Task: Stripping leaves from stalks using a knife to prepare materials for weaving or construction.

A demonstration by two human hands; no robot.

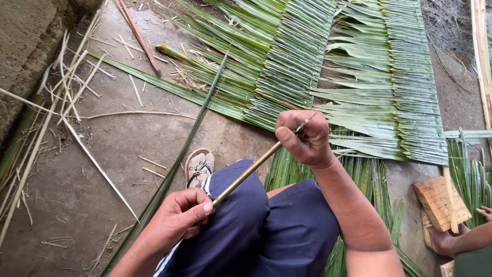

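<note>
- Stick (246, 172), thin and pale, runs slantwise from the near left up to the far right, held at both ends above the person's lap.
- Far left: a rough wall (25, 46) is cut off by the frame edge; loose pale strips (66, 87) lie scattered on the concrete floor (102, 169) beside it.
- One long green leaf rib (179, 154) crosses the floor from the near left toward the woven work; its near end passes behind the left hand and cannot be traced further.
- Left hand (177, 218) is curled around the stick's near end, thumb pressed on top; the fingers underneath are hidden.
- A sandalled foot (198, 166) shows just beyond the dark blue shorts (266, 225); the rest of the leg is covered.
- Right hand (302, 138) is closed in a fist on the stick's far end; a small dark sliver pokes out above the thumb, too small to identify.
- Woven palm-leaf panels (359, 77) lie flat at far centre and right, their top edges cut off by the frame.
- More green leaves (364, 179) lie under the right forearm, partly hidden by it.
- Near right: a wooden block (435, 200) rests by another person's foot (443, 241) and arm (474, 238), both cut off at the frame edge.
</note>
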